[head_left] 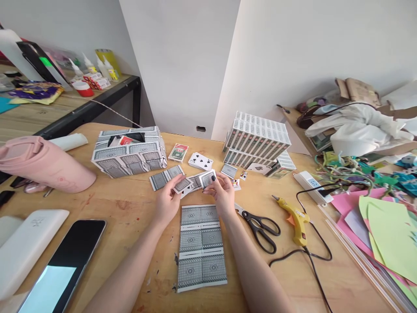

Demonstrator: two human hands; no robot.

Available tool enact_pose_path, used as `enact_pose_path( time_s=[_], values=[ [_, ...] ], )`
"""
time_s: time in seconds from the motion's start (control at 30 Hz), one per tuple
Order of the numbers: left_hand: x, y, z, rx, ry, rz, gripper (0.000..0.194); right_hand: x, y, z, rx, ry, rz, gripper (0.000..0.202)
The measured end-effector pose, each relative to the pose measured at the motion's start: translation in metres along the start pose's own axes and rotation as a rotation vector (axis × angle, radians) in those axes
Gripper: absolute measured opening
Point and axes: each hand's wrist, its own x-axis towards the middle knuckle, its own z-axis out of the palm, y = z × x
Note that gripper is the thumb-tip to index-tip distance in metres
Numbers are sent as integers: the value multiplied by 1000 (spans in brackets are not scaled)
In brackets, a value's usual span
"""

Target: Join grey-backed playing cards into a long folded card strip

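My left hand (167,203) is closed on a grey-backed playing card (182,186), with a white card face showing just under it. Between the thumb and fingers of my right hand (223,194) is another playing card (206,178), its patterned back towards me. A further grey-backed card (196,180) shows between the two hands; what supports it is unclear. Below them lies a flat panel of joined cards (202,238), in rows of two. A joined pair of cards (165,177) rests left of my fingers. Black-handled scissors (260,226) lie beside my right wrist.
A card-covered box (130,155) stands at the back left, near a pink tumbler (48,165). Stacked card packs (257,137) rise at the back right. A yellow glue gun (296,221) trails its cord on the right. A phone (68,261) lies front left.
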Motion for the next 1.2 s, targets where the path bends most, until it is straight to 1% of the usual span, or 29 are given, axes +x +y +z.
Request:
enact_pose_path(
  time_s=[0.07, 0.17, 0.27, 0.37, 0.47, 0.57, 0.63, 0.73, 0.87, 0.93, 0.97, 1.07, 1.13, 1.2],
  values=[
    [0, -1, 0, 25, 34, -5, 39, 0, -1, 1, 16, 22, 3, 28],
    [1, 2, 1, 106, 77, -49, 25, -1, -2, 2, 30, 44, 9, 30],
    [0, 6, 1, 182, 75, -50, 23, 0, -2, 2, 46, 58, 8, 31],
    [-2, 7, 1, 238, 18, 12, 21, 0, -2, 2, 57, 50, 4, 31],
    [-2, 7, 1, 325, -79, 96, 18, 0, -2, 0, 80, 11, -10, 28],
    [-1, 8, 1, 388, -153, 179, 21, 0, -1, -3, 106, 7, -42, 26],
    [0, 9, 1, 408, -153, 201, 24, 0, 1, -6, 111, 29, -62, 28],
    [1, 10, 0, 407, -106, 206, 25, 2, 5, -8, 96, 46, -86, 35],
    [1, 13, -4, 400, -64, 215, 25, 2, 7, -9, -9, 44, -89, 46],
    [0, 17, -6, 413, -98, 217, 23, 0, 7, -8, -59, 48, -89, 49],
    [-1, 18, -7, 433, -134, 219, 24, -1, 7, -8, -73, 44, -97, 49],
    [-3, 21, -6, 533, -242, 244, 34, -3, 6, -10, -105, 36, -139, 45],
    [-4, 20, -5, 590, -261, 265, 33, -4, 5, -11, -145, 70, -148, 42],
    [-4, 15, -3, 598, -232, 272, 26, -4, 3, -12, -195, 113, -145, 41]
  ],
)
